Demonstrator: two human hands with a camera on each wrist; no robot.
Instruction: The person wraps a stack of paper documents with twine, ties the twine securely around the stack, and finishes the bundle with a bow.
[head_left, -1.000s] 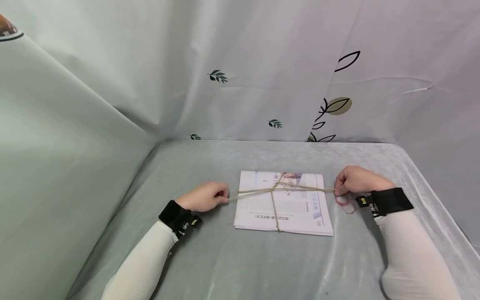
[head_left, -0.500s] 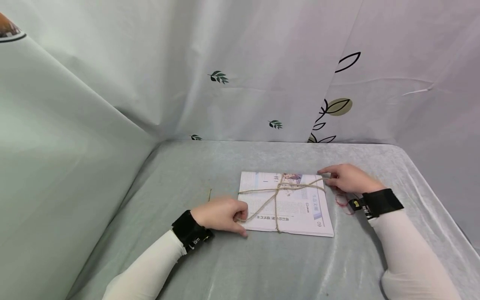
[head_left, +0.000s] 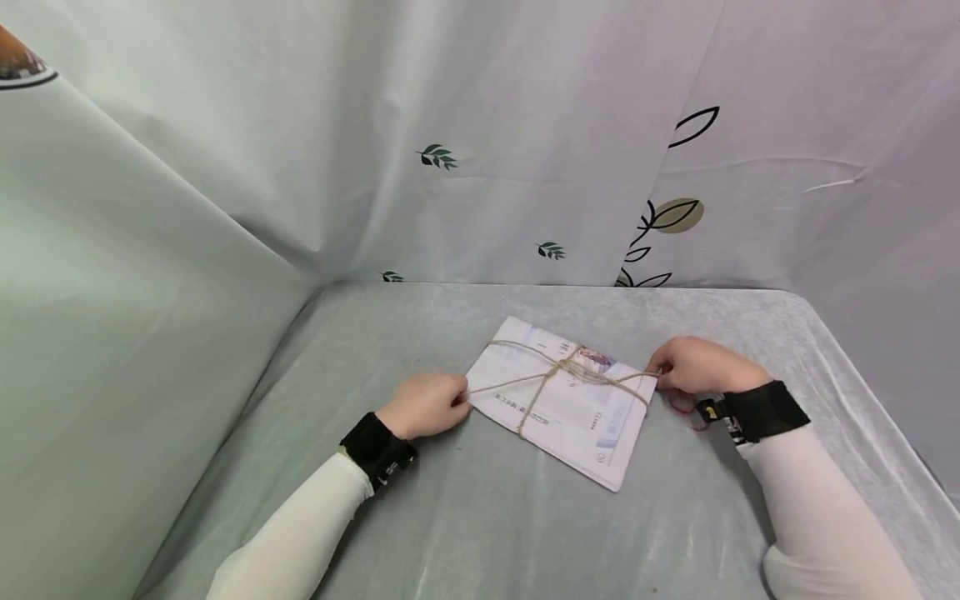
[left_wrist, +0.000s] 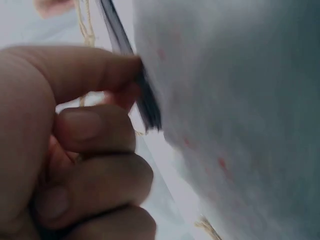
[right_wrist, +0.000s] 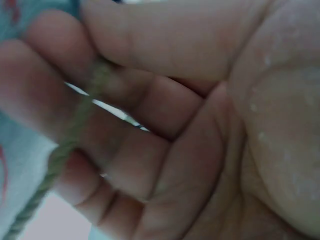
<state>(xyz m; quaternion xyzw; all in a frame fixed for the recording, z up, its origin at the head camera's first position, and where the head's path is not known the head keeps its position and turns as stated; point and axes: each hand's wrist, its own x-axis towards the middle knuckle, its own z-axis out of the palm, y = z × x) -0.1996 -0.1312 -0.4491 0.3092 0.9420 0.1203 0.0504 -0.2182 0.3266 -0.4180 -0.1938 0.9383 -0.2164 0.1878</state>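
Note:
A folded stack of newspaper [head_left: 577,417] lies turned at an angle on the grey cloth, with thin twine [head_left: 528,407] crossed and knotted over its top. At the stack's left corner my left hand [head_left: 426,406] pinches one twine end. In the left wrist view the fingers [left_wrist: 100,130] are curled, close to a dark, blurred edge; the twine in the pinch is hidden there. My right hand [head_left: 708,364], by the right corner, pinches the other end. The right wrist view shows the twine [right_wrist: 75,127] running down from between thumb and fingers.
A reddish thread [head_left: 682,404] lies partly under the right wrist. Grey cloth [head_left: 480,525] covers the table, and pale curtains [head_left: 487,100] with leaf prints stand behind and to the left.
The stack has turned clockwise. My left hand dipped to the near left corner, then came back up holding the twine; my right hand regripped its end, a little further left than before.

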